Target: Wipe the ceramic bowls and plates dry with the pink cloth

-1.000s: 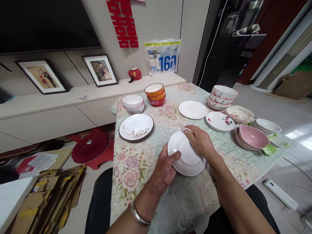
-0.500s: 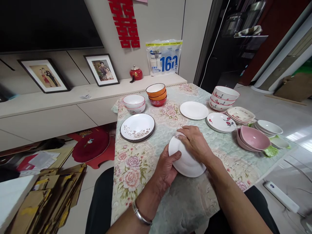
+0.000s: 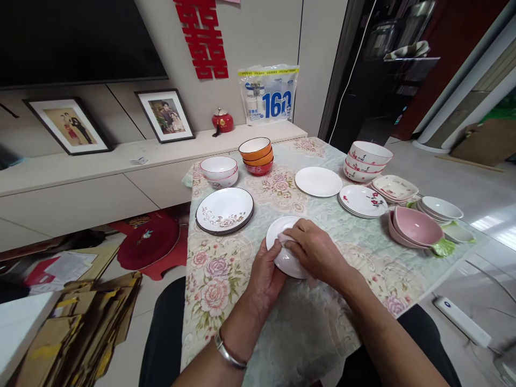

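A white plate (image 3: 291,265) is held tilted above the near part of the table. My left hand (image 3: 266,274) grips its left edge, thumb on the upper face and fingers beneath. My right hand (image 3: 318,248) is closed on a thin whitish cloth (image 3: 284,237), pressed against the plate's surface; part of the cloth hangs below the palm. Behind the plate, another white plate (image 3: 318,181) lies flat on the flowered tablecloth (image 3: 217,269). To the left sits a stack of brown-rimmed plates (image 3: 224,208).
White bowls (image 3: 220,167) and orange bowls (image 3: 255,150) stand at the back left. Along the right are stacked bowls (image 3: 367,160), flower-patterned plates (image 3: 363,201), square dishes (image 3: 395,187), pink bowls (image 3: 417,228) and small white bowls (image 3: 439,208). Flattened cardboard (image 3: 72,333) lies on the floor at left.
The held plate has turned and moved slightly left, now showing a glossier face. My right hand has shifted down with the cloth, more of which is visible. The view has shifted slightly.
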{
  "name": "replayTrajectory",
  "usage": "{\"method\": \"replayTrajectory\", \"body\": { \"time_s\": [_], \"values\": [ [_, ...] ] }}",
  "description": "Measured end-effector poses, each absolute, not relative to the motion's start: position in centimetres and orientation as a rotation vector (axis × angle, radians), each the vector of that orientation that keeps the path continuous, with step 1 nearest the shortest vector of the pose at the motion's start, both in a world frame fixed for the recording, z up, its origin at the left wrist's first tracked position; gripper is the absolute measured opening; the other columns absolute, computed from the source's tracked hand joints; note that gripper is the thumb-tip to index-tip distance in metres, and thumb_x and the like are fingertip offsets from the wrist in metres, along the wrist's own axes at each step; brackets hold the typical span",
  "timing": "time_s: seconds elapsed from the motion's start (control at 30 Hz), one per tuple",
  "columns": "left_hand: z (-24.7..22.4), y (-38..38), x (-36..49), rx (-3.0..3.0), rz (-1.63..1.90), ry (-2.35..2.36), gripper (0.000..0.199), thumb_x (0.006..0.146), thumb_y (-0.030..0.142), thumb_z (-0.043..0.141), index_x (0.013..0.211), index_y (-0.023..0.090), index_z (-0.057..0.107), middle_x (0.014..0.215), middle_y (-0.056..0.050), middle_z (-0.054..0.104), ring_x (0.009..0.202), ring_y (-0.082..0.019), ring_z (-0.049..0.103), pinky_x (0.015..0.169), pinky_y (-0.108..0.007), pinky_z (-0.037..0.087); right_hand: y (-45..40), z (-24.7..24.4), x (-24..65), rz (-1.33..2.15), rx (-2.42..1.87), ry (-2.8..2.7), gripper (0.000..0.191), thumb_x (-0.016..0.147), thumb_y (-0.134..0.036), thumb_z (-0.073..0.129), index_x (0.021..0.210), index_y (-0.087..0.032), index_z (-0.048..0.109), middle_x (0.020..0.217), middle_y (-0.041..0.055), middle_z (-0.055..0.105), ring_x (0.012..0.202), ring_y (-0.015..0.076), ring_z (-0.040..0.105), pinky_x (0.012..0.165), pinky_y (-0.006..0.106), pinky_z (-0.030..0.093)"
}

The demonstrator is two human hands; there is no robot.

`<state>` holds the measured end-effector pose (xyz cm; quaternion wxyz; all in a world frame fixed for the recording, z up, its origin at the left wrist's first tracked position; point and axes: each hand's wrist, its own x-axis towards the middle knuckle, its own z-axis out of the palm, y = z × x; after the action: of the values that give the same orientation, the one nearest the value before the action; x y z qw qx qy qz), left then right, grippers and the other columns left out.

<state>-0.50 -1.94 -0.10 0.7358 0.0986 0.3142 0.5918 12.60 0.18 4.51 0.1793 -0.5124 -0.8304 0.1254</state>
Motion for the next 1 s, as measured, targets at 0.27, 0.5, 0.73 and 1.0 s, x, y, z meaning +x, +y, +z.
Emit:
{"method": "replayTrajectory", "body": {
  "time_s": [0.27,0.5,0.73,1.0],
  "values": [
    [0.4,-1.7,-0.2,0.078,1.289,0.719,0.04,0.089,0.018,0.059,0.128,0.019,0.056,0.098,-0.005,0.075,0.084,-0.019,0.068,0.094,-0.039,0.05,1.3,4.3,14.4,0.305,-1.701,-2.206,0.021,0.094,-0.024,0.053,0.106,-0.018,0.069,0.097,0.0085,0.061,0.094,0.0212,0.057,0.078,0.029,0.04],
    [1.2,-1.6,-0.1,0.025,1.23,0.671,0.043,0.095,0.034,0.045,0.126,0.008,0.058,0.114,-0.015,0.071,0.112,-0.029,0.063,0.098,-0.042,0.048,0.2,5.5,13.2,0.45,-1.455,-2.38,0.013,0.091,-0.023,0.057,0.096,-0.019,0.069,0.094,0.0052,0.064,0.09,0.0177,0.059,0.077,0.027,0.04],
    [0.7,-1.7,-0.1,0.035,1.252,0.74,0.044,0.088,0.026,0.054,0.131,0.017,0.056,0.114,-0.01,0.071,0.111,-0.028,0.063,0.096,-0.042,0.049,1.2,4.9,13.9,0.23,-1.805,-2.241,0.018,0.094,-0.027,0.053,0.098,-0.017,0.067,0.095,0.0086,0.063,0.088,0.0204,0.059,0.072,0.029,0.038],
    [0.1,-1.7,-0.1,0.078,1.285,0.67,0.046,0.086,0.023,0.057,0.132,0.017,0.054,0.106,-0.009,0.072,0.103,-0.027,0.064,0.095,-0.041,0.049,0.3,5.5,13.0,0.391,-1.51,-2.402,0.015,0.093,-0.023,0.055,0.099,-0.019,0.068,0.097,0.0057,0.063,0.092,0.0179,0.059,0.077,0.026,0.039]
  ]
}}
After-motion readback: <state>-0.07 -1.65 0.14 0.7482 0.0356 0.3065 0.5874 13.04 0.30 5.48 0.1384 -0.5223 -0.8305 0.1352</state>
